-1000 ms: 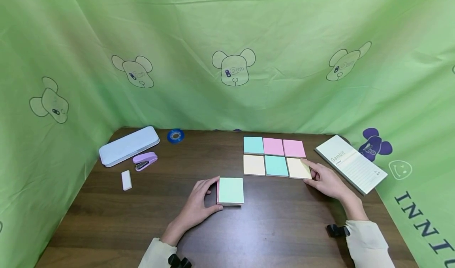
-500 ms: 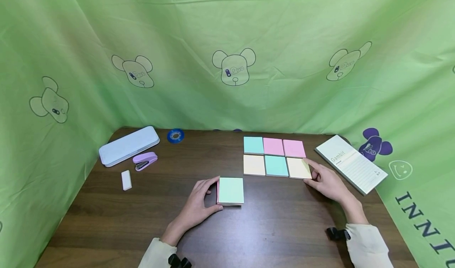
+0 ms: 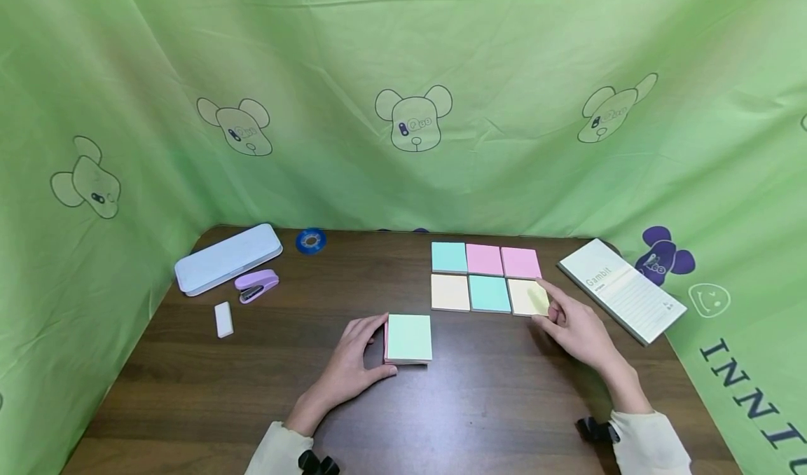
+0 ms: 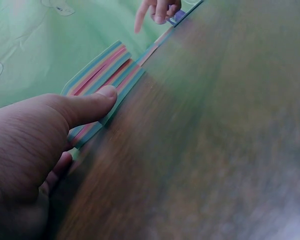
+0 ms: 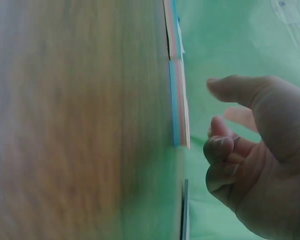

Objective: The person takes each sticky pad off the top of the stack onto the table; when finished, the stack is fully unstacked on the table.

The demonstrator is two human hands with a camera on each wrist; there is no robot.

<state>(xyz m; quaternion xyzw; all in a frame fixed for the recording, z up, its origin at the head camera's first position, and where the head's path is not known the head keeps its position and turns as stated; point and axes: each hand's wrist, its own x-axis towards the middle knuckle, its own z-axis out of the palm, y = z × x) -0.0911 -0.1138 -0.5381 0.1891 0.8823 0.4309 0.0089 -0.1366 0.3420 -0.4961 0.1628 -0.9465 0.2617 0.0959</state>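
Note:
My left hand (image 3: 345, 364) grips a thick stack of sticky notes (image 3: 409, 338) by its left side, thumb at the near edge and fingers at the far left. The top sheet is mint green; in the left wrist view, its layered sides (image 4: 101, 70) show several colours. My right hand (image 3: 578, 329) hovers at the right edge of a cream sticky-note pad (image 3: 526, 296), the front right one in two rows of pads. Seen from the right wrist, its thumb and index finger are extended and apart with nothing between them, and the other fingers are curled.
The other pads are blue (image 3: 489, 293), pink (image 3: 484, 259) and cream (image 3: 450, 292). A notepad (image 3: 621, 289) lies right of them. Along the left are a pale blue case (image 3: 228, 258), a purple stapler (image 3: 257, 284), a white eraser (image 3: 223, 319) and a blue tape roll (image 3: 311, 241).
My right hand has come off the cream pad's right edge and shifted slightly left and toward me. The left hand and its stack have stayed in place.

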